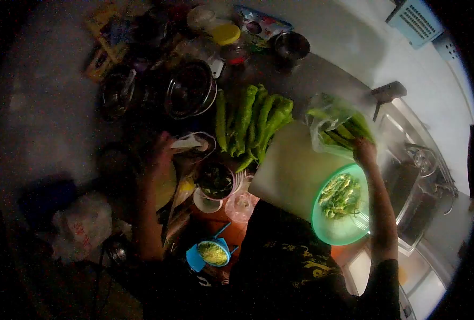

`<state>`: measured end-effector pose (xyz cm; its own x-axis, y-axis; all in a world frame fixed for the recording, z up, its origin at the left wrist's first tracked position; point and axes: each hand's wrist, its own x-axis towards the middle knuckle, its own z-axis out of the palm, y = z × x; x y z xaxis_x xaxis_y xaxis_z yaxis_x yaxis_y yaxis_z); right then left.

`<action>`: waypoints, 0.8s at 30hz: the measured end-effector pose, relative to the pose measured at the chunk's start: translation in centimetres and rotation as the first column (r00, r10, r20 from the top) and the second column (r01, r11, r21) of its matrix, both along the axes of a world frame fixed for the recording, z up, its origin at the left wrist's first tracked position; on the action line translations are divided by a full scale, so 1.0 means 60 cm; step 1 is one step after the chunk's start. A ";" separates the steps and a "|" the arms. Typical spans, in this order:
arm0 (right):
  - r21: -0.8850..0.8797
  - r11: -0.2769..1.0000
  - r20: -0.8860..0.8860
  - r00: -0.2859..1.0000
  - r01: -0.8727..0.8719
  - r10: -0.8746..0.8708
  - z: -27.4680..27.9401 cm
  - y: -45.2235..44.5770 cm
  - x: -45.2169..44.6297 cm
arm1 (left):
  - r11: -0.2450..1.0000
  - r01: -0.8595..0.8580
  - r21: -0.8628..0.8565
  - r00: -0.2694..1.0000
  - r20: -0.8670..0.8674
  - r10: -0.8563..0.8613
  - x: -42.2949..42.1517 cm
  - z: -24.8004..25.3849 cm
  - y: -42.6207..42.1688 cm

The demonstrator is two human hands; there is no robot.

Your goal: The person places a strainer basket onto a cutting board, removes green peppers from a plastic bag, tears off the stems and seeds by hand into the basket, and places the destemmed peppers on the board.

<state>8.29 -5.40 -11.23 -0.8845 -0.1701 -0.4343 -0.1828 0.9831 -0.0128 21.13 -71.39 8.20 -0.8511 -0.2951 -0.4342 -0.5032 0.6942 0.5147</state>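
At the right side of the counter, my right hand [364, 151] is closed on the lower end of a clear plastic bag [322, 133] with long green peppers [349, 127] in it. Several more long green peppers [255, 117] lie side by side left of the white cutting board [285, 165]. My left hand [163, 146] is in shadow on the left, near a pale object [189, 142] that I cannot make out; its fingers are too dark to read. Beneath my right forearm, a green-rimmed colander [322, 229] holds leafy greens [339, 198].
The metal sink [394, 170] is at the right, beyond my forearm. Dark metal bowls [190, 90], a yellow-lidded jar [226, 34] and another bowl [292, 47] stand at the back. Lower down are a bowl of dark food [215, 180] and a blue basket [194, 258].
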 end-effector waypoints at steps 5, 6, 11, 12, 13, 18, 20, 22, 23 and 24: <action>-0.020 0.999 -0.050 0.998 -0.038 0.037 -0.015 0.009 -0.001 | 0.962 0.091 -0.258 0.993 -0.051 -0.107 -0.008 0.005 -0.209; -0.024 0.999 -0.067 0.997 -0.043 0.041 -0.005 0.004 -0.001 | 0.941 0.127 -0.313 0.989 -0.033 -0.144 -0.018 -0.012 -0.254; 0.003 0.999 -0.051 0.998 -0.042 0.042 -0.002 0.006 -0.006 | 0.822 0.272 -0.500 0.962 0.122 -0.244 -0.068 -0.144 -0.418; -0.011 0.999 -0.050 0.998 -0.050 0.050 -0.009 0.010 -0.005 | 0.799 0.297 -0.523 0.955 0.163 -0.249 -0.074 -0.172 -0.440; -0.018 0.998 -0.079 0.995 -0.058 0.056 -0.004 0.005 -0.001 | 0.776 0.318 -0.544 0.948 0.199 -0.249 -0.078 -0.201 -0.462; -0.058 0.991 -0.104 0.988 -0.117 0.111 0.036 -0.008 0.000 | 0.692 0.378 -0.615 0.923 0.312 -0.227 -0.084 -0.313 -0.530; -0.059 0.998 -0.014 1.000 -0.008 0.007 0.069 -0.029 -0.005 | 0.703 0.356 -0.615 0.927 0.329 -0.181 -0.087 -0.323 -0.532; -0.100 0.995 -0.067 0.998 -0.028 0.021 0.084 -0.037 -0.009 | 0.736 0.301 -0.606 0.933 0.345 -0.098 -0.097 -0.315 -0.513; -0.133 0.986 -0.168 0.982 -0.104 0.081 0.088 -0.033 -0.008 | 0.751 0.274 -0.600 0.934 0.352 -0.059 -0.107 -0.312 -0.503; -0.156 0.971 -0.265 0.954 -0.183 0.138 0.095 -0.029 -0.006 | 0.734 0.247 -0.632 0.938 0.346 -0.018 -0.115 -0.310 -0.495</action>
